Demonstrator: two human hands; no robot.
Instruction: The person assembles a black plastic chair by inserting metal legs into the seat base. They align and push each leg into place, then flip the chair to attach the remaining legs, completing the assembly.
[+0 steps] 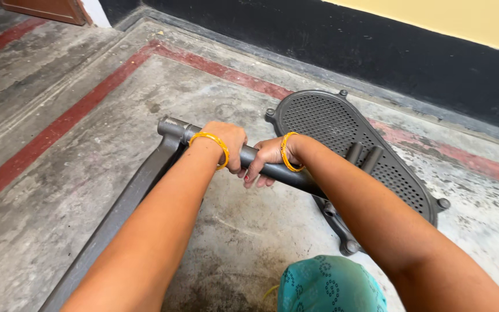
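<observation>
both hands (246, 153) around a grey metal bar (278, 171) beside perforated plate (342, 130)

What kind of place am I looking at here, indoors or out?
Probably indoors, a plain room or passage of a house: a worn cement floor with a red painted border stripe, and a wall painted black below and yellow above.

Bare floor (59, 190) left; perforated plate (342, 133) right
</observation>
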